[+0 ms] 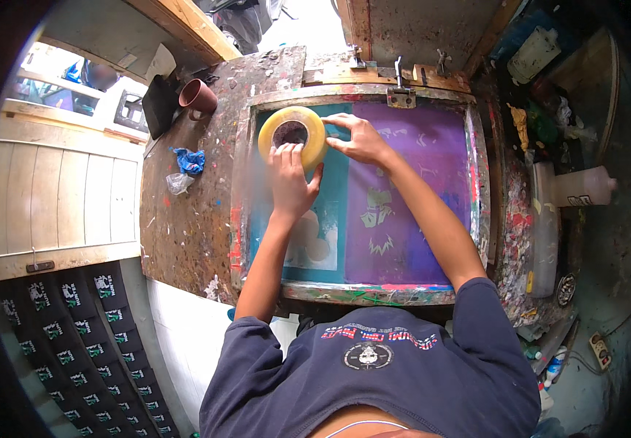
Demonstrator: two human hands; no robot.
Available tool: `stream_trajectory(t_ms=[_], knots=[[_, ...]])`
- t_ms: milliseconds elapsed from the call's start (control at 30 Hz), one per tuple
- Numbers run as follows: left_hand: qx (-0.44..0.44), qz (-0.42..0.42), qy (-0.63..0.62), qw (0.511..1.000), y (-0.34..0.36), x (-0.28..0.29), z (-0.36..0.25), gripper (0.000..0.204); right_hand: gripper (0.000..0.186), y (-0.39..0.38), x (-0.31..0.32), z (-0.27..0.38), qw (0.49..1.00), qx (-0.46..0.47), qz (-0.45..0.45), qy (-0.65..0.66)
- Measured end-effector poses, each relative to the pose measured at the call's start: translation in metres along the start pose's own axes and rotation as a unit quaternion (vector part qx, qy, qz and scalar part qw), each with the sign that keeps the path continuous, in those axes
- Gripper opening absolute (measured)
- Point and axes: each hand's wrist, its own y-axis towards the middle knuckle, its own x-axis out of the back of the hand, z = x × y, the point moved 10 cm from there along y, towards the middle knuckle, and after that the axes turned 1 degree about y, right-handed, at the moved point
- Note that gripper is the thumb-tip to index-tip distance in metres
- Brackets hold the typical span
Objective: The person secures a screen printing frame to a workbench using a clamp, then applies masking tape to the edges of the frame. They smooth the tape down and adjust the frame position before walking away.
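Observation:
A large roll of yellowish clear tape (315, 142) is held above the far left part of a screen printing frame (366, 296). My left hand (293, 182) grips it from the near side, fingertips at the dark core and thumb along the outer edge. From the right, my right hand (359, 139) touches the roll's rim with its fingers bent and thumb near them; whether it pinches a tape end cannot be made out. Under my hands the mesh is teal (333, 193) on the left and purple (410, 241) on the right, with pale design shapes.
Metal hinge clamps (401, 97) hold the frame's far edge. On the paint-stained table (184, 252) to the left are a brown mug (198, 97) and a crumpled blue wad (189, 160). A plastic bottle (585, 186) lies at right. Printed black pieces (74, 343) hang at lower left.

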Motion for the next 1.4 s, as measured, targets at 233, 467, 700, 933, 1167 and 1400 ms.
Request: stream_trajectory(t_ms=[233, 467, 700, 933, 1167, 1400], knots=[[0.006, -0.001, -0.003, 1.0, -0.003, -0.005, 0.003, 0.054, 0.043, -0.006, 0.01, -0.002, 0.997, -0.034, -0.044, 0.056], [-0.009, 0.002, 0.015, 1.0, -0.003, -0.003, 0.001, 0.052, 0.036, 0.013, 0.008, -0.008, 0.998, 0.001, 0.03, 0.056], [-0.045, 0.047, 0.002, 0.998, 0.007, 0.001, 0.002, 0.051, 0.033, 0.026, 0.006, -0.001, 0.993, 0.075, 0.08, 0.052], [-0.106, 0.176, -0.084, 0.975, 0.011, 0.045, -0.029, 0.049, 0.023, -0.021, 0.037, 0.044, 0.992, 0.068, 0.03, 0.1], [-0.088, 0.336, -0.298, 0.889, -0.008, 0.082, -0.092, 0.05, 0.018, -0.14, 0.056, 0.075, 0.942, -0.119, 0.044, 0.311], [-0.018, 0.552, -0.29, 0.781, -0.013, 0.065, -0.124, 0.062, 0.007, -0.255, 0.106, 0.066, 0.9, -0.261, -0.038, 0.346]])
